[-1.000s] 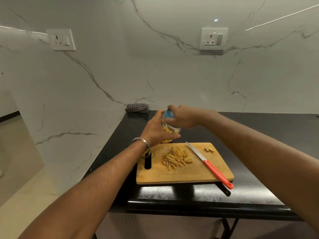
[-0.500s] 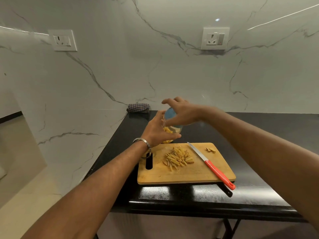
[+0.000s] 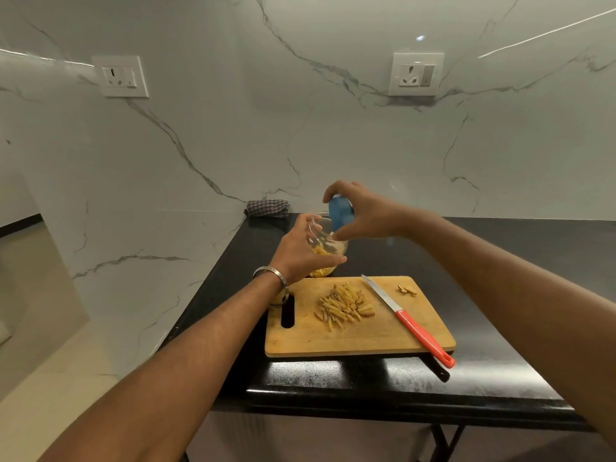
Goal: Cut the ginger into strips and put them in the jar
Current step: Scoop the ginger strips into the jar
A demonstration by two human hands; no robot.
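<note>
Two-stage progress: cutting appears complete; transfer is partial.
Wooden cutting board (image 3: 360, 338): carries a pile of yellow ginger strips (image 3: 345, 305) yet to be moved, beside the red-handled knife (image 3: 405, 318).
Clear glass jar (image 3: 325, 243): raised over the black counter (image 3: 493, 368), some strips inside.
Left hand (image 3: 305, 253): fingers wrapped round the jar.
Right hand (image 3: 365, 211): fingers pinch the round blue lid (image 3: 340, 211).
Change: lid, seated on the jar a second ago, is now lifted clear and tilted.
</note>
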